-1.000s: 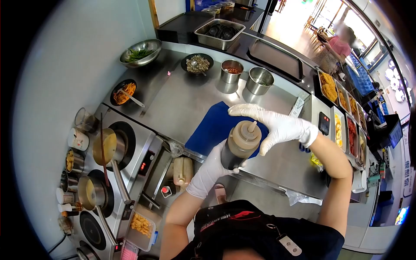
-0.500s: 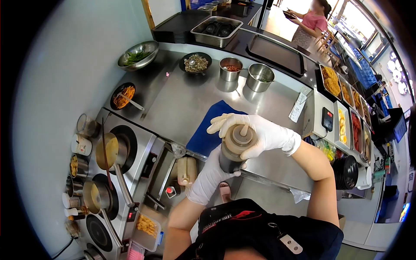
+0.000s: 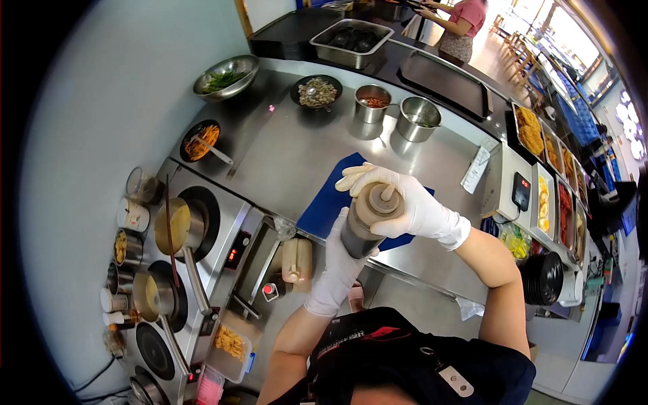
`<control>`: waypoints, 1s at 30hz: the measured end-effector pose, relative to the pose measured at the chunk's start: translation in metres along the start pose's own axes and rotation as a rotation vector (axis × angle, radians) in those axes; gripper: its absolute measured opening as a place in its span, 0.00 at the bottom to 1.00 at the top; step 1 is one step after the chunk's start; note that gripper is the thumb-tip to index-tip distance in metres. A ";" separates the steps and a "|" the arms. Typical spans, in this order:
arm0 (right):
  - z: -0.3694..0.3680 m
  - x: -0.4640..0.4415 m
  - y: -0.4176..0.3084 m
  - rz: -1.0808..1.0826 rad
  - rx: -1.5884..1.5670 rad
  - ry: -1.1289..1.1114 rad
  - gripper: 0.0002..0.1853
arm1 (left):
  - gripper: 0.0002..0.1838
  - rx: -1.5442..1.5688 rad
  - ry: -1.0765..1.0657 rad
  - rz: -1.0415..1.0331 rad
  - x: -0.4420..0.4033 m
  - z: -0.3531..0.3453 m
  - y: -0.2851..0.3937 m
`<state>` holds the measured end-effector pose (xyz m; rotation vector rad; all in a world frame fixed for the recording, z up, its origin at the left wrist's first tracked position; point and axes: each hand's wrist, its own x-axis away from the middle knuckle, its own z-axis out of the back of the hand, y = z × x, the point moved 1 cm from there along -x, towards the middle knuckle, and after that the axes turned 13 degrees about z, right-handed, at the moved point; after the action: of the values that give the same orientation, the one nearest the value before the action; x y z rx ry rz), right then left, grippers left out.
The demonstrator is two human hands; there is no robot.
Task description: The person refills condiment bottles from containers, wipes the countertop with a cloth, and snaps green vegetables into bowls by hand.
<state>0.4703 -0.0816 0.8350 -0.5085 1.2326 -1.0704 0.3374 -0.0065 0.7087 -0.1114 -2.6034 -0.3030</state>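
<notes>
Head view: bottle (image 3: 372, 219) near counter edge (image 3: 420, 277)

- Squeeze bottle (image 3: 371, 219), dial centre: grey-brown above, near-black below.
- Left hand (image 3: 339, 265), 7 o'clock: gloved in white.
- Right hand (image 3: 420, 210), 3 o'clock: gloved in white.
- Cloth-like sheet (image 3: 324, 210), 9 to 10 o'clock: plain deep blue.
- Bowl (image 3: 188, 133), 10 o'clock: black; shreds (image 3: 208, 138), orange.
- Leafy greens (image 3: 225, 82), between 10 and 11 o'clock: green.
- Worker's top (image 3: 388, 364), 6 o'clock: black, red motif on the chest.
- Small bottle cap (image 3: 269, 288), 8 o'clock: red.
- Bystander's shirt (image 3: 467, 19), 1 o'clock: pink; skirt (image 3: 453, 46), mottled grey.
- Fried pieces (image 3: 528, 131), 2 o'clock: golden.
- Stacked dishes (image 3: 542, 279), 4 o'clock: black.
</notes>
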 end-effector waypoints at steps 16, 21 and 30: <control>-0.085 -0.099 -0.002 0.082 -0.055 -0.247 0.27 | 0.22 0.242 0.100 -0.312 0.085 0.029 0.044; -0.150 -0.155 -0.019 0.037 -0.042 -0.358 0.40 | 0.20 0.310 0.046 -0.473 0.153 0.064 0.087; -0.340 -0.259 -0.055 0.118 -0.021 -0.417 0.32 | 0.29 0.387 0.111 -0.745 0.329 0.148 0.157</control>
<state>0.1448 0.1914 0.9051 -0.6306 0.8942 -0.8020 0.0026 0.1878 0.7788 0.9879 -2.4374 -0.0443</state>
